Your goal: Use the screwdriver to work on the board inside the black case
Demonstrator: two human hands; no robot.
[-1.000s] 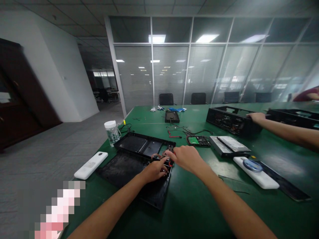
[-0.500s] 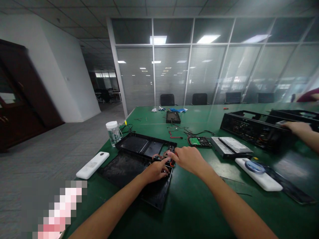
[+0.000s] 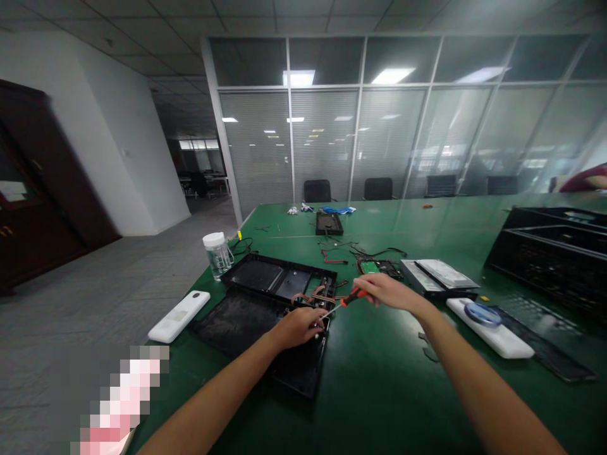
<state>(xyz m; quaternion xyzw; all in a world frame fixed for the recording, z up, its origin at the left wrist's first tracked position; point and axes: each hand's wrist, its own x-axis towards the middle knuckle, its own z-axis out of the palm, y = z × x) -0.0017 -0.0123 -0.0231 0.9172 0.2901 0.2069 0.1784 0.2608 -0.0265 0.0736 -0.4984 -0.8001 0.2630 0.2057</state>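
In the head view, my right hand (image 3: pixel 389 292) is closed round the handle of a red-and-black screwdriver (image 3: pixel 351 297). The thin metal shaft slants down and left to the fingers of my left hand (image 3: pixel 300 327). That hand has its fingers curled together near the screwdriver's tip; whatever is between them is hidden. Beneath it lies a flat black panel (image 3: pixel 237 322), joined or set against a shallow black plastic casing (image 3: pixel 258 278). Brown and reddish wires (image 3: pixel 313 297) run through the casing's right end, just beyond my left fingers.
A clear bottle (image 3: pixel 215 259) and a white slab-shaped device (image 3: pixel 179 317) stand left. To the right are a green circuit board (image 3: pixel 370 268), a silver drive (image 3: pixel 441 275), another white device (image 3: pixel 497 335), and a large black case (image 3: pixel 554 259). Part of another person (image 3: pixel 585 179) shows far right.
My right hand has drawn back to the right, so the screwdriver's shaft now shows. The large black case has shifted and tilted, and the other person's hand there has left view.
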